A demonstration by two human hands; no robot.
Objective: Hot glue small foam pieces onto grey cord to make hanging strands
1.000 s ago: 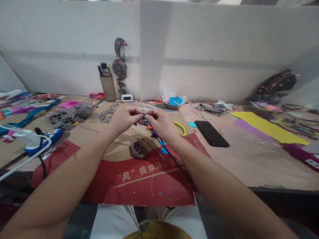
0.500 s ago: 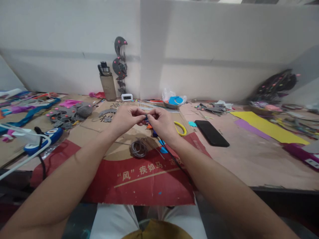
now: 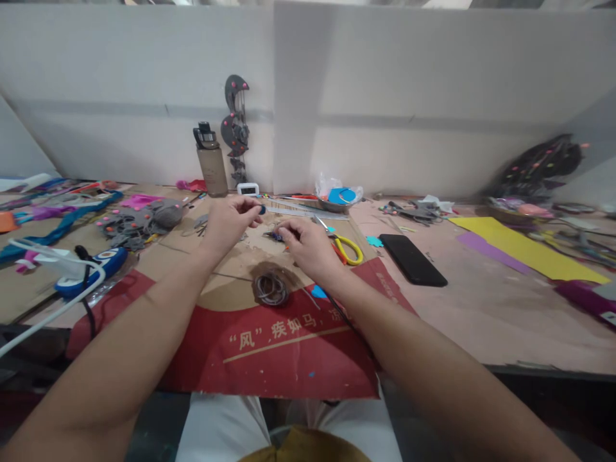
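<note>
My left hand (image 3: 231, 219) is raised over the cardboard, with a small dark blue piece (image 3: 262, 210) pinched at its fingertips. To its right, my right hand (image 3: 308, 242) has its thumb and fingers drawn together, low over the board. A small dark, bluish object (image 3: 275, 236) shows at those fingertips; whether they grip it I cannot tell. Yellow-handled scissors (image 3: 350, 250) lie just right of my right hand. Nearer to me sits a coil of grey-brown cord (image 3: 271, 288). A black cable (image 3: 347, 321) runs out from beneath my right forearm, beside a blue paper shape (image 3: 318, 292).
A black phone (image 3: 412, 259) lies to the right, near yellow sheet material (image 3: 524, 247). On the left are a blue-and-white power strip (image 3: 94, 269) and grey felt pieces (image 3: 139, 221). A bottle (image 3: 212, 167) stands at the wall behind a red-printed cardboard sheet (image 3: 298, 366).
My hands, together before, have parted: the left moved slightly left with the dark blue piece, the right lower and slightly right. More of the scissors now shows.
</note>
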